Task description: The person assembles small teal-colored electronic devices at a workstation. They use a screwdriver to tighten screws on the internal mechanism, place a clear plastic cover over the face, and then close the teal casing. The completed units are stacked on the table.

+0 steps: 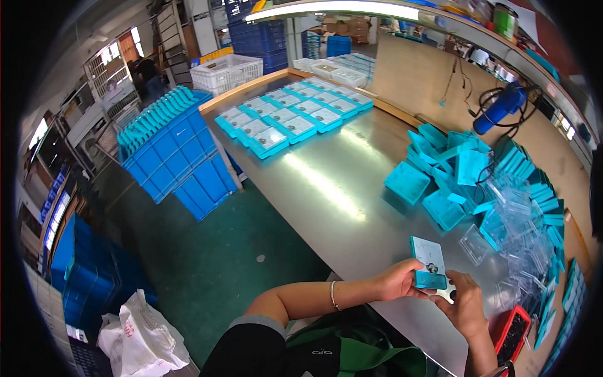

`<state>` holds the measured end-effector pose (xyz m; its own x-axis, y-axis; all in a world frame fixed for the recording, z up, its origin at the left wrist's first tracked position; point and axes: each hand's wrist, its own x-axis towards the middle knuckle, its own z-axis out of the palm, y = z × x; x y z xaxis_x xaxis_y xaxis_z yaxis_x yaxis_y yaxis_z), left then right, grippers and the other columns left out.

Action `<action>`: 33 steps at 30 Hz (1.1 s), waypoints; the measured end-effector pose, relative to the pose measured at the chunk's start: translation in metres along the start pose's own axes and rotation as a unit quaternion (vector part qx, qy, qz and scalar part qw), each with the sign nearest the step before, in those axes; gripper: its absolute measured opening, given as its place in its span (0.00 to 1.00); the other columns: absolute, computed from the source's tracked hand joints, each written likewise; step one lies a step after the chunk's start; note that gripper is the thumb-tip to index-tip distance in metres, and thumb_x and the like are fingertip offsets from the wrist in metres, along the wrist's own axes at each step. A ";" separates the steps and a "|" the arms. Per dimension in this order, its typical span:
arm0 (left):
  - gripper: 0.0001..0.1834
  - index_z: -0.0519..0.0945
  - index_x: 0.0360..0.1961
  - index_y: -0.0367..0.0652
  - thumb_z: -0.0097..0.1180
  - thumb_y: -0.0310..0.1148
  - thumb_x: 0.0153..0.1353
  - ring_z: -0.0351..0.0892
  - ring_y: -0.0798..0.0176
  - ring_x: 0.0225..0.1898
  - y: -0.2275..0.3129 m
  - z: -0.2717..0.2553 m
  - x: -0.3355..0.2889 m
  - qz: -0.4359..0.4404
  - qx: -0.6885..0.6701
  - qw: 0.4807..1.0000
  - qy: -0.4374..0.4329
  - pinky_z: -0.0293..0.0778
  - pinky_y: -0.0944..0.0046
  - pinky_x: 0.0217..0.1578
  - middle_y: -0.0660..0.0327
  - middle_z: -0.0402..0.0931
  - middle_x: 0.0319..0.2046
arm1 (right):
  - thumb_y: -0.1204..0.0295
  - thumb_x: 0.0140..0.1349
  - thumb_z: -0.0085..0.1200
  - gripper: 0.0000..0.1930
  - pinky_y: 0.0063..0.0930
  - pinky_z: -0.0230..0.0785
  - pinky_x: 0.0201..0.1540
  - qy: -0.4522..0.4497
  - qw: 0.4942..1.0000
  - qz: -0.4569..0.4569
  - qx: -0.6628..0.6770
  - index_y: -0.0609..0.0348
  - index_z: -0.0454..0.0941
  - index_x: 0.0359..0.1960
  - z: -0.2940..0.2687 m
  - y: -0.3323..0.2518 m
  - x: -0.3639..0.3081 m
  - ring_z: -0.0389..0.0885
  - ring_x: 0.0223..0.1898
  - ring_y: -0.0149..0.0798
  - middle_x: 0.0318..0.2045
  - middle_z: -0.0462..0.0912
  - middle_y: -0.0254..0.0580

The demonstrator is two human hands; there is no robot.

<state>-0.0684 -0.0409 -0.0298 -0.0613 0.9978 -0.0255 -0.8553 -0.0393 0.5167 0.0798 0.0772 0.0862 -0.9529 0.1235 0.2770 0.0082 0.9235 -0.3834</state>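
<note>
Our right grip (pixel 465 306) curls at the case (pixel 431 275), its hold unclear; our left grip (pixel 401 280) pinches the case, apparently to steady it.

The left arm (pixel 274 306) bends at the elbow, forearm (pixel 358 292) reaching rightward; the left hand (pixel 397 281) grips, thumb uppermost. The right hand (pixel 466 309) sits just beside it, fingers (pixel 463 283) bent, thumb toward the left hand, right forearm (pixel 481 353) rising from the lower edge.
</note>
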 end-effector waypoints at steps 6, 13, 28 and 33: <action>0.28 0.63 0.60 0.38 0.52 0.41 0.63 0.76 0.62 0.48 0.020 0.002 -0.025 0.028 0.209 0.973 0.090 0.75 0.59 0.45 0.55 0.73 0.51 | 0.65 0.58 0.58 0.18 0.21 0.69 0.30 0.014 0.900 0.169 0.401 0.71 0.75 0.40 0.001 0.030 -0.006 0.77 0.30 0.30 0.40 0.81 0.48; 0.21 0.72 0.52 0.34 0.59 0.32 0.59 0.80 0.60 0.42 0.015 0.001 -0.009 0.048 0.195 0.970 0.139 0.78 0.58 0.39 0.54 0.78 0.44 | 0.59 0.69 0.40 0.17 0.21 0.62 0.19 0.211 0.876 0.151 0.407 0.64 0.67 0.34 -0.013 0.031 -0.017 0.71 0.20 0.30 0.21 0.72 0.41; 0.24 0.69 0.51 0.31 0.58 0.34 0.57 0.80 0.60 0.34 -0.006 0.028 0.018 -0.012 0.221 0.970 0.102 0.80 0.61 0.30 0.53 0.76 0.40 | 0.73 0.64 0.53 0.12 0.19 0.72 0.29 0.252 0.844 0.150 0.449 0.63 0.62 0.41 0.008 0.034 -0.040 0.77 0.26 0.26 0.32 0.82 0.46; 0.23 0.69 0.51 0.32 0.57 0.34 0.57 0.80 0.61 0.33 -0.006 0.032 0.018 -0.022 0.224 0.969 0.098 0.80 0.61 0.30 0.53 0.76 0.39 | 0.73 0.62 0.56 0.14 0.20 0.74 0.28 0.240 0.851 0.159 0.440 0.63 0.62 0.40 0.007 0.034 -0.040 0.78 0.25 0.27 0.31 0.82 0.46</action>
<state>-0.0483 -0.0208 -0.0062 -0.1629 0.9672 -0.1951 -0.5528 0.0743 0.8300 0.1162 0.1013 0.0563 -0.7097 0.6449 0.2837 -0.1892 0.2134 -0.9585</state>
